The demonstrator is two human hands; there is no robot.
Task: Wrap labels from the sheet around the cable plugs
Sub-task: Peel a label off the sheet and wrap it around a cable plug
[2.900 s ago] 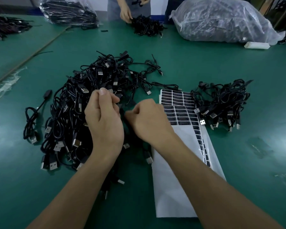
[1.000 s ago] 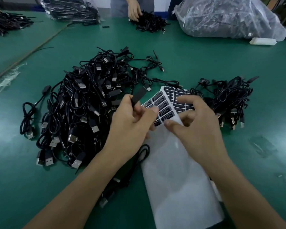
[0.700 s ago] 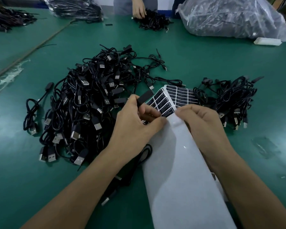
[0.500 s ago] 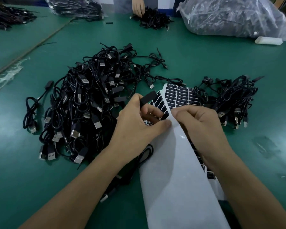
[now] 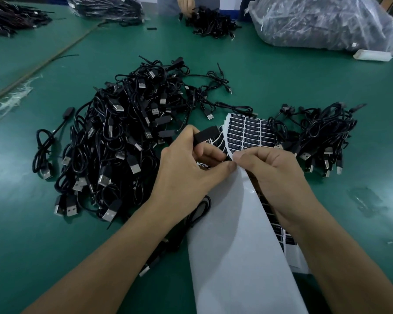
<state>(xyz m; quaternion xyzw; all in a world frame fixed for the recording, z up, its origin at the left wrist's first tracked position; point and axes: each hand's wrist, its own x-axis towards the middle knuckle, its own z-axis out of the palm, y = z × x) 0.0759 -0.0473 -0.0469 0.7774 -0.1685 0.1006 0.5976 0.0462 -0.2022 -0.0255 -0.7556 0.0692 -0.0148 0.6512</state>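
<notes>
My left hand [image 5: 188, 168] grips a black cable plug [image 5: 206, 135], which sticks up between thumb and fingers; its cable [image 5: 197, 210] trails down under my wrist. The same hand's thumb presses on the edge of the label sheet [image 5: 247, 132], a white backing with rows of black labels, curled up off the table. My right hand [image 5: 272, 171] pinches the sheet's edge right beside my left thumb, fingers curled. What lies between the fingertips is hidden. The sheet's bare white part [image 5: 234, 234] runs down between my forearms.
A big tangle of black USB cables [image 5: 118, 141] lies left of my hands, a smaller pile [image 5: 320, 137] to the right. Far back, another person's hand [image 5: 186, 5] works at a cable pile [image 5: 209, 21]. Plastic bags of cables [image 5: 322, 21] sit at the far edge.
My hands went from the cable pile to the label sheet. The sheet's near end has been lifted and curled, and my right fingertips have closed in against my left thumb at its edge.
</notes>
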